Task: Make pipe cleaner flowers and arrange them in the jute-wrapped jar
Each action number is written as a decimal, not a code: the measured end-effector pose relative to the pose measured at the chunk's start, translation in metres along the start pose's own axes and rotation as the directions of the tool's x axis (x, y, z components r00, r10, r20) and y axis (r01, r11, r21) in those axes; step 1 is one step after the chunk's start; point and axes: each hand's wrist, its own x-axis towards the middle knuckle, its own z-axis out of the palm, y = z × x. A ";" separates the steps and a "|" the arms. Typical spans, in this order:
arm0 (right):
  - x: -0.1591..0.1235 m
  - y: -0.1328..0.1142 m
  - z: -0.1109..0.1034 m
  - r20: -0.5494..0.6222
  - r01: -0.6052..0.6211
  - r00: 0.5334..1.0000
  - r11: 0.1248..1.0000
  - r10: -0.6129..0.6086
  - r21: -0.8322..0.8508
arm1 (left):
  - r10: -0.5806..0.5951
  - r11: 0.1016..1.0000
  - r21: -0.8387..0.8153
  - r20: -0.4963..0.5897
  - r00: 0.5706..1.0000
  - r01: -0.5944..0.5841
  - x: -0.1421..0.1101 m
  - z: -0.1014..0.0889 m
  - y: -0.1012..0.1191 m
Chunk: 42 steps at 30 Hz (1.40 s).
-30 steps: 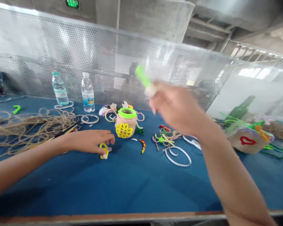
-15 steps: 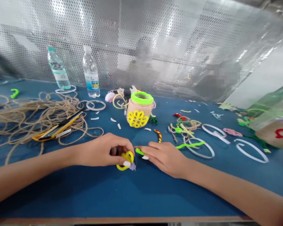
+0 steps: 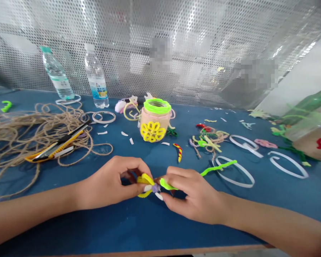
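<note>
1. The left hand (image 3: 107,182) is curled nearly closed, pinching a yellow pipe cleaner (image 3: 144,180) at lower centre.
2. The right hand (image 3: 195,200) is also nearly closed, pinching a green pipe cleaner (image 3: 167,184), whose far end appears to stick out past the knuckles toward the right.
3. The two pipe cleaners meet between the hands, just beside a small purple piece (image 3: 156,188).
4. A jar (image 3: 153,125) wrapped in pink and yellow stands upright at upper centre on the blue table (image 3: 139,228).
5. Twine (image 3: 42,135) and a yellow utility knife (image 3: 60,148) lie at left.
6. Two water bottles (image 3: 56,75) (image 3: 96,82) stand at upper left.
7. White strips (image 3: 234,175) curl at right.
</note>
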 end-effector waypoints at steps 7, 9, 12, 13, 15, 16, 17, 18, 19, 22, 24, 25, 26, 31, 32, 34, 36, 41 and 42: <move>-0.001 0.001 0.000 0.109 0.033 0.993 0.999 -0.036 0.027 | -0.017 0.996 0.088 -0.022 1.000 0.019 -0.001 0.006 0.004; -0.001 0.001 -0.001 0.100 0.032 0.994 0.999 -0.035 0.025 | -0.026 0.995 0.096 -0.050 0.998 0.030 -0.001 0.009 0.005; -0.002 0.000 0.000 0.102 0.025 0.994 0.999 -0.029 0.032 | -0.039 0.994 0.099 -0.076 0.996 0.047 0.000 0.013 0.005; -0.002 0.000 0.000 0.118 0.026 0.993 0.999 -0.030 0.037 | -0.043 0.994 0.100 -0.076 0.996 0.051 0.000 0.014 0.005; -0.002 -0.001 -0.001 0.151 0.027 0.988 0.999 -0.034 0.044 | -0.055 0.993 0.097 -0.063 0.997 0.061 0.000 0.014 0.003; -0.002 -0.001 -0.001 0.165 0.025 0.986 0.999 -0.031 0.042 | -0.058 0.994 0.092 -0.053 0.997 0.063 0.000 0.014 0.002; -0.002 -0.001 -0.001 0.175 0.020 0.984 0.999 -0.026 0.034 | -0.062 0.994 0.086 -0.048 0.997 0.066 0.000 0.014 0.001; -0.002 -0.001 -0.001 0.179 0.016 0.984 1.000 -0.020 0.023 | -0.066 0.994 0.079 -0.043 0.997 0.069 0.000 0.014 0.000; -0.002 -0.001 0.000 0.179 0.010 0.984 1.000 -0.012 0.009 | -0.069 0.995 0.074 -0.042 0.997 0.072 0.000 0.015 0.000; -0.002 -0.001 0.002 0.148 -0.001 0.989 1.000 0.005 -0.031 | -0.087 0.994 0.059 -0.046 0.995 0.090 0.000 0.016 -0.002; -0.003 -0.002 0.003 0.114 0.000 0.993 0.998 0.007 -0.063 | -0.103 0.994 0.043 -0.047 0.994 0.105 0.000 0.016 -0.003; -0.004 -0.002 0.004 0.101 0.003 0.995 0.996 0.006 -0.085 | -0.110 0.993 0.035 -0.047 0.993 0.112 0.000 0.016 -0.003; -0.005 -0.002 0.004 0.091 0.007 0.996 0.994 0.003 -0.109 | -0.117 0.993 0.025 -0.045 0.992 0.118 0.000 0.016 -0.004; -0.006 -0.005 0.006 0.070 0.067 0.996 0.970 -0.052 -0.235 | -0.132 0.991 -0.012 -0.036 0.991 0.132 0.000 0.017 -0.008; -0.006 -0.005 0.006 0.063 0.083 0.996 0.964 -0.069 -0.252 | -0.127 0.992 -0.016 -0.035 0.991 0.126 0.000 0.017 -0.008; -0.005 -0.004 0.006 0.048 0.088 0.996 0.962 -0.078 -0.257 | -0.114 0.993 -0.019 -0.035 0.993 0.114 0.000 0.018 -0.008; -0.005 -0.003 0.006 0.046 0.055 0.998 0.975 -0.046 -0.217 | -0.112 0.994 -0.025 -0.040 0.993 0.111 0.000 0.018 -0.007; -0.004 0.000 0.003 0.054 0.001 0.999 1.000 0.001 -0.030 | -0.113 0.993 -0.040 -0.045 0.993 0.111 0.001 0.017 -0.003; -0.003 0.000 0.002 0.055 -0.008 0.998 1.000 0.008 0.004 | -0.108 0.994 -0.036 -0.040 0.993 0.107 0.001 0.017 -0.003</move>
